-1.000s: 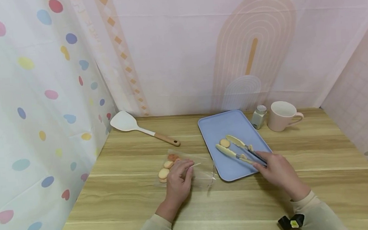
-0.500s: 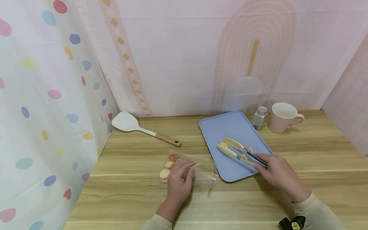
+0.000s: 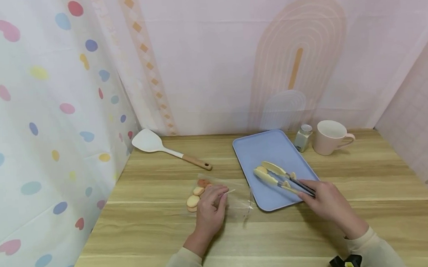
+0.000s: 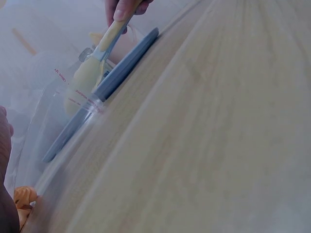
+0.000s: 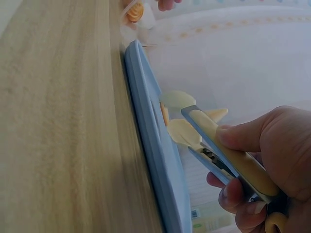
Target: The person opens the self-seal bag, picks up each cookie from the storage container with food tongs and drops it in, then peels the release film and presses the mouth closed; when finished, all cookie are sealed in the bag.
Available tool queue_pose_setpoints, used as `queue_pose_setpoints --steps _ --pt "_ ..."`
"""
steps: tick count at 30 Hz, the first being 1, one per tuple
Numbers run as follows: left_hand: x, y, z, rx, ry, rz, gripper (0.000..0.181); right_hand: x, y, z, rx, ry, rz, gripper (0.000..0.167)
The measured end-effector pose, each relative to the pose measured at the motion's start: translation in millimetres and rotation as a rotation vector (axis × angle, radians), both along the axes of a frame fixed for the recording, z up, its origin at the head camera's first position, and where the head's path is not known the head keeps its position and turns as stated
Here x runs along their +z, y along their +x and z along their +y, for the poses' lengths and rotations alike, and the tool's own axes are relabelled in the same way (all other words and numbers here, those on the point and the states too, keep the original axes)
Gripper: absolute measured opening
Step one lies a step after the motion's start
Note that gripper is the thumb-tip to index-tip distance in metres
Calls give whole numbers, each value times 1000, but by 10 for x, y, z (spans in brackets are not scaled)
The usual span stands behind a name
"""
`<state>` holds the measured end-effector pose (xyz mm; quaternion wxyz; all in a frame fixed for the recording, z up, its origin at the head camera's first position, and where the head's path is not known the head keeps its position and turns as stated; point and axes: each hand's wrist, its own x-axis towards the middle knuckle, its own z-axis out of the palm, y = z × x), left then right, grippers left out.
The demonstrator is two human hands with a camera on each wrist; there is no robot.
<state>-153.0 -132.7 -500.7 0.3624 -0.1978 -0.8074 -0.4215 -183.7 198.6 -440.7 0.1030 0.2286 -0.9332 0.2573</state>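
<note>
My right hand (image 3: 326, 200) grips a pair of cream-tipped tongs (image 3: 281, 179) over the blue tray (image 3: 253, 147). Between the tong heads is a round cookie (image 3: 262, 169) on the tray, partly hidden by the nearer head. In the right wrist view, the cookie (image 5: 164, 114) shows edge-on at the tong tips. My left hand (image 3: 210, 209) pinches the edge of a clear plastic bag (image 3: 240, 199) lying left of the tray. Several pale cookies (image 3: 193, 201) and a reddish-brown one (image 3: 203, 182) are in the bag, some covered by my fingers.
A white spatula with a wooden handle (image 3: 197, 162) lies at the back left. Behind the tray's right side stand a glass shaker jar (image 3: 303, 138) and a pink mug (image 3: 328, 138). Patterned curtains (image 3: 213, 68) border the wooden table.
The tong heads have come down and closer together around the cookie, covering more of it. My left hand has kept its place on the bag. The head view has shifted slightly.
</note>
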Motion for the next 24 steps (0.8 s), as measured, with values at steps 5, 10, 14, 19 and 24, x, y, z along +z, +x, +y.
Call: queue_pose_setpoints --steps 5,10,14,19,24 --pt "-2 -9 4 -9 -1 5 11 37 106 74 17 -7 52 35" --pt "5 -12 11 -14 -6 9 11 89 276 155 31 -25 30 36" --pt "-14 -14 15 -12 -9 3 11 125 422 198 48 -56 16 36" --pt "-33 -26 15 -10 -17 -4 11 177 591 201 76 -92 11 35" --pt "-31 -30 18 -9 -21 -6 11 207 717 168 124 -97 44 35"
